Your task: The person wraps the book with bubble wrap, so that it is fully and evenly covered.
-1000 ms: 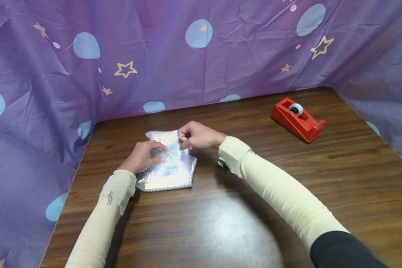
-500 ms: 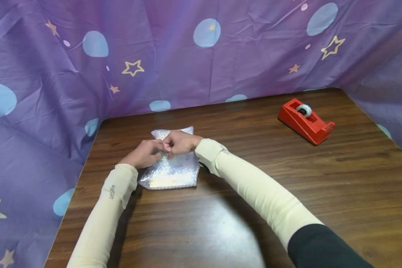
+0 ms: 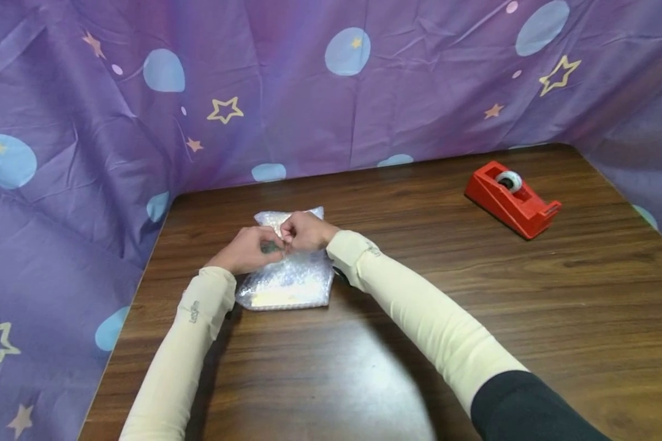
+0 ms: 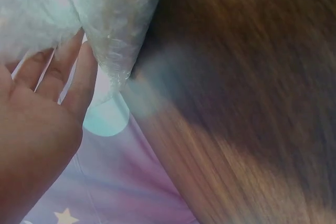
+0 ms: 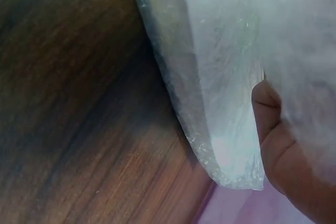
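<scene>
A flat package in clear bubble wrap (image 3: 289, 288) lies at the left part of the wooden table, pale and shiny, with a yellowish strip along its near edge. Over its middle my left hand (image 3: 245, 250) bends thumb and fingers toward each other, pinching at the wrap. Against those fingertips my right hand (image 3: 308, 231) has its fingers curled and pinches at the same spot. Exactly what lies between the fingertips is too small to make out. In the left wrist view the wrap (image 4: 118, 30) hides some fingertips; in the right wrist view it (image 5: 226, 103) partly covers the curled hand.
A red tape dispenser (image 3: 510, 199) with a roll of clear tape (image 3: 509, 181) stands at the back right of the wooden table (image 3: 419, 257). A purple curtain (image 3: 287, 86) with stars and dots hangs behind the table and along its sides.
My right hand has moved left from the package's right side to meet my left hand over its middle. The left hand's fingers now touch the right's. The view has shifted slightly.
</scene>
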A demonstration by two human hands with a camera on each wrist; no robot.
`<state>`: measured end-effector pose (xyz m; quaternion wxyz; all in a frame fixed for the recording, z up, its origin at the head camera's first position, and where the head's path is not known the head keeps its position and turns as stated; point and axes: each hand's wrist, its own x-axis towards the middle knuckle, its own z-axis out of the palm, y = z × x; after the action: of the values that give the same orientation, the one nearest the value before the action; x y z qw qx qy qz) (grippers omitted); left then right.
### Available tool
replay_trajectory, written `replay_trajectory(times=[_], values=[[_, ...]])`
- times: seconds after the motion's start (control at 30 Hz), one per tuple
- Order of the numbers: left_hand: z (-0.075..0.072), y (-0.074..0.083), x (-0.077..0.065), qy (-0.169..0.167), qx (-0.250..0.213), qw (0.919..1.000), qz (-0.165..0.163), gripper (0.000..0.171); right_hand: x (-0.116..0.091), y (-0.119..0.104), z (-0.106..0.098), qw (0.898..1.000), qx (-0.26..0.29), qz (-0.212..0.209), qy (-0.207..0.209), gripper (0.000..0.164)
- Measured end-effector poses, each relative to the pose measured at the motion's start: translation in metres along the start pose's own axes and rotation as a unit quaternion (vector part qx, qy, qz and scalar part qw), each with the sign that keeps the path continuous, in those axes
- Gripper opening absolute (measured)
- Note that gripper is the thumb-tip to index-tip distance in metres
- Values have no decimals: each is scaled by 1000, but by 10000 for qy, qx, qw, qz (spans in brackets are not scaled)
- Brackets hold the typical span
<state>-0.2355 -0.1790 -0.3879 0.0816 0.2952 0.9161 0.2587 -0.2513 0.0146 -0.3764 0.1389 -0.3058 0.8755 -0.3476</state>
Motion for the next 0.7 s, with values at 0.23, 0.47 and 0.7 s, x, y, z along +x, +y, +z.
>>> replay_trajectory(times=[0.23, 0.47, 0.7], values=[[2, 2, 2, 75, 199, 9997, 110, 18, 1, 1, -2, 9997, -147, 191, 75, 34], [2, 5, 1, 72, 221, 9997, -17, 23, 3, -3, -14, 9955, -666, 646, -192, 34], [4, 5, 0, 82, 276, 9996, -14, 24, 6, -4, -20, 9897, -1145, 840, -176, 30]])
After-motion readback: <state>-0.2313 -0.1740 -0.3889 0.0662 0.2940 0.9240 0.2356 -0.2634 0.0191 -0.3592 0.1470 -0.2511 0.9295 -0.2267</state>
